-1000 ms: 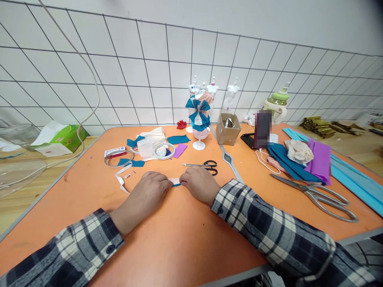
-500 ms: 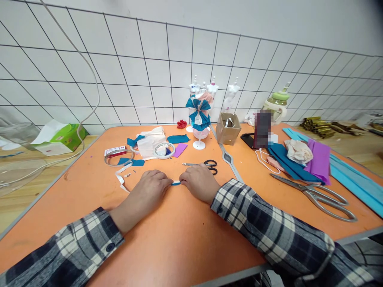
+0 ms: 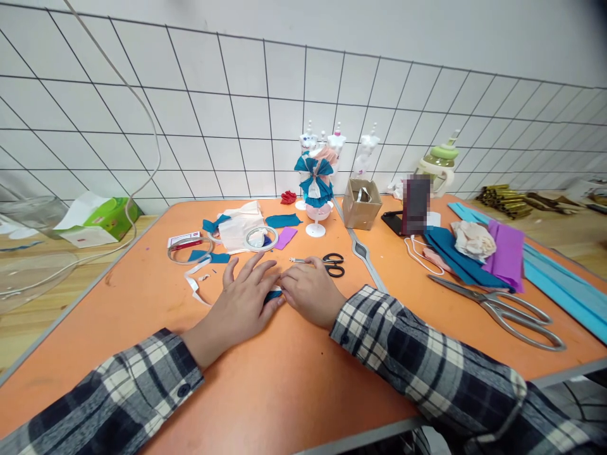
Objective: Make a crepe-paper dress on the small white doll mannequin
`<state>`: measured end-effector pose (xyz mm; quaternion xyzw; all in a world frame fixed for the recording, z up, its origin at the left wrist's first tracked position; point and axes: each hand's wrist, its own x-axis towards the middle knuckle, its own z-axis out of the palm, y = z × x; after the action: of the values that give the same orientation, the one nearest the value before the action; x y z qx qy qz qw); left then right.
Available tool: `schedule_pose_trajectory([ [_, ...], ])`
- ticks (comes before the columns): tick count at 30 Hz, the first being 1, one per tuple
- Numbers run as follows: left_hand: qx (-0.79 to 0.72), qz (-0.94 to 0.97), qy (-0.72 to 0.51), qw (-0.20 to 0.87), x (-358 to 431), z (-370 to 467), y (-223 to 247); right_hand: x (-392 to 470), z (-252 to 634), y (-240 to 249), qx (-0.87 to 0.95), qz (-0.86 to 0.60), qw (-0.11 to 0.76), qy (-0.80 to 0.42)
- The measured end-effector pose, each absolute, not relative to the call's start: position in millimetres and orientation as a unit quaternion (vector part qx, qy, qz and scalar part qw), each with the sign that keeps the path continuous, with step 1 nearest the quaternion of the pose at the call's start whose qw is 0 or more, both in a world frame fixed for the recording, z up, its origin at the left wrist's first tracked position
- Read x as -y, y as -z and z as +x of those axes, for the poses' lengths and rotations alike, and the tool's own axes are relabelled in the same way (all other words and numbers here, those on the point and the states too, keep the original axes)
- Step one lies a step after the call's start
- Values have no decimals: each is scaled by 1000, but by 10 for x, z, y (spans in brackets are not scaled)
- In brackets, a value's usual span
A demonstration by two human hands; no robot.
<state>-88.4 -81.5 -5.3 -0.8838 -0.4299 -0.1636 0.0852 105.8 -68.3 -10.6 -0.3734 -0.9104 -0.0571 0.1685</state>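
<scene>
A small blue-and-white strip (image 3: 272, 294) lies on the orange table (image 3: 265, 392) between my two hands. My left hand (image 3: 244, 302) has its fingers spread, the thumb and fingers on either side of the strip. Pressed together, the fingers of my right hand (image 3: 310, 292) hold the strip's right end. Just behind my right hand are small black-handled scissors (image 3: 334, 265), partly covered. Tape rings (image 3: 262, 239), blue scraps (image 3: 215, 258), a purple piece (image 3: 286, 238) and a curled white ribbon (image 3: 193, 284) lie behind my left hand.
At the back stand a small mannequin in a blue bow dress (image 3: 315, 180), a cardboard box (image 3: 362, 203) and a phone on a stand (image 3: 417, 205). Large metal shears (image 3: 505, 309) and folded blue and purple cloth (image 3: 505, 253) lie at the right. A green tissue pack (image 3: 111, 219) is at left.
My left hand has opened from its pinch on the strip, and its fingers now spread over and beside it. My right hand has shifted slightly left and stays closed.
</scene>
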Motion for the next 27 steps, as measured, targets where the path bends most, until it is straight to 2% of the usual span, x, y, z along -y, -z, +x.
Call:
schedule_pose_trajectory([
  [5,425,-880,171,124,839,-857,12,696,1047,103,905,-383,178,42],
  [10,423,-880,179,116,857,-885,-28,690,1053,83,900,-378,214,30],
  [13,429,-878,184,108,804,-978,-41,613,1189,48,884,-383,269,13],
  [16,442,-866,207,107,717,-1112,-48,454,1486,-5,820,-454,348,-1],
  [20,412,-868,227,161,682,-1199,-84,302,1836,-70,771,-495,399,6],
  [23,347,-882,232,220,752,-1147,-114,374,1780,-82,790,-469,380,-108],
  [27,280,-886,247,274,851,-1075,-99,576,1427,-33,743,-443,317,-389],
])
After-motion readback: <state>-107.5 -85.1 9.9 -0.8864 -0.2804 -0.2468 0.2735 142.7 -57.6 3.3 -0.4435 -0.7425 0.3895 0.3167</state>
